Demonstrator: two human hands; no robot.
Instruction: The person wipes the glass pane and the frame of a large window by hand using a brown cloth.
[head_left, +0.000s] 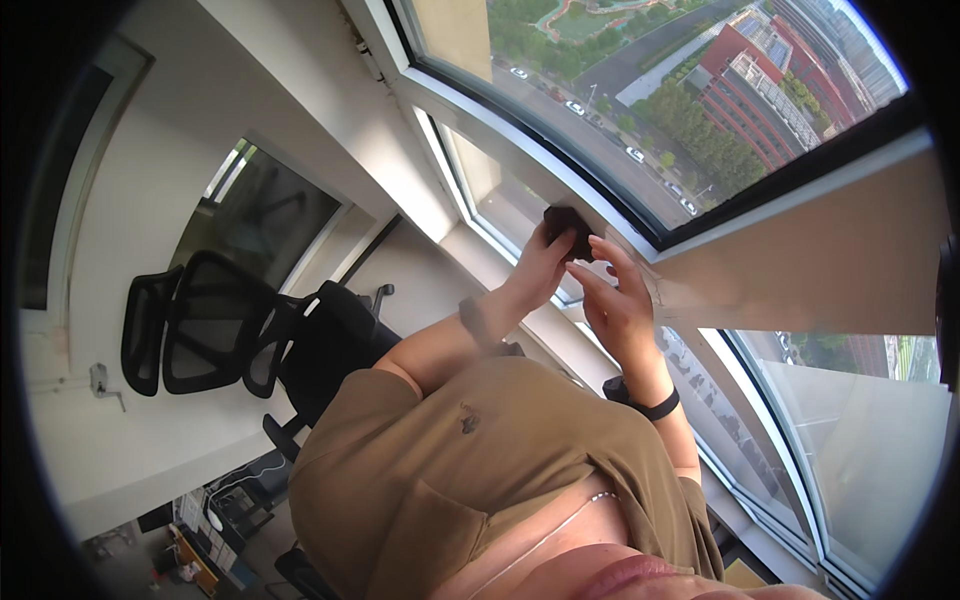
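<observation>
In front of my chest, my left hand (551, 259) grips a small dark item (574, 229), its thumb lying across it. The item looks soft and may be a folded cloth, but its kind is not clear. It is close to the white window frame (525, 124); whether it touches the frame cannot be told. My right hand (619, 307) is just to the right, with fingers bent and apart. Its fingertips are at the item's lower right edge, and contact is unclear. A black wristwatch (660, 405) is on my right wrist and a blurred dark band (476, 321) on my left.
A large window pane (637, 90) overlooks a street far below. More panes (862, 427) run down the right side. A black mesh office chair (217, 322) stands to my left. Behind it, a cluttered desk (202, 540) holds cables and other items.
</observation>
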